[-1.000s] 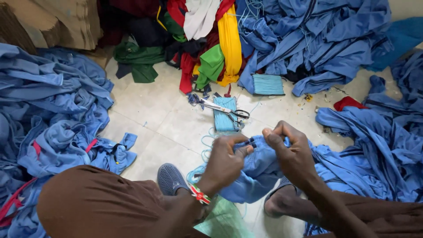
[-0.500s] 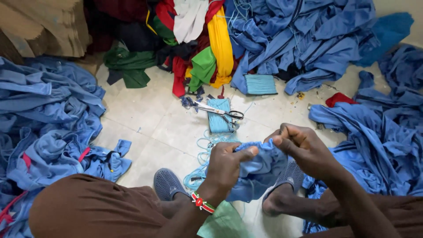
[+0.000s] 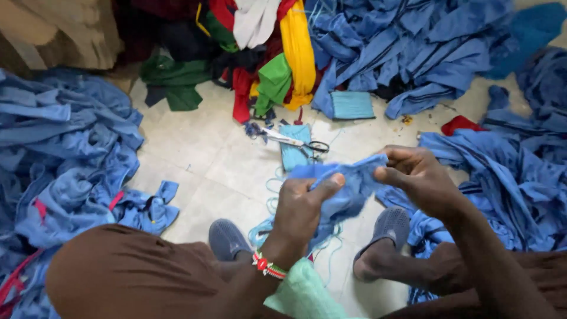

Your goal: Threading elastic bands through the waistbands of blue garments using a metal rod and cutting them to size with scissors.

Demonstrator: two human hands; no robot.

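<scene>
Both hands have drawn apart since the earlier frame, stretching the blue cloth between them; the left hand has its grip closed on the cloth's lower end, thumb on top; the right hand pinches the upper edge at two o'clock from it; scissors lie on the floor at twelve o'clock, well apart.

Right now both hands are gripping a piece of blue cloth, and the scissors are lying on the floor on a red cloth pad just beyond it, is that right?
Not quite. In the head view the scissors lie partly on a light blue cloth pad, not a red one. The rest holds: the left hand and the right hand both grip the piece of blue cloth, and the scissors lie on the floor just beyond it.
</scene>
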